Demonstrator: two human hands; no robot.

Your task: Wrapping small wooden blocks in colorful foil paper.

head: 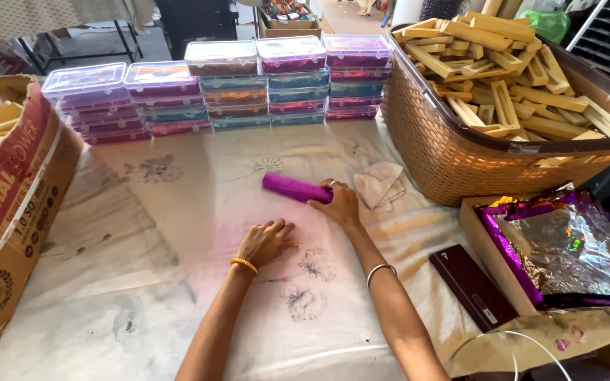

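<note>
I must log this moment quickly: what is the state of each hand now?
Left hand: open, flat on the table cloth, holding nothing.
Right hand: on the end of the purple block; grip cannot be told.

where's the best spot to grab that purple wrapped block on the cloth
Probably the free left end of the purple wrapped block, coming from above with fingers across its narrow width. It lies flat on the table cloth, long and slim, and the right hand already covers its right end; the left hand rests flat nearby.
</note>
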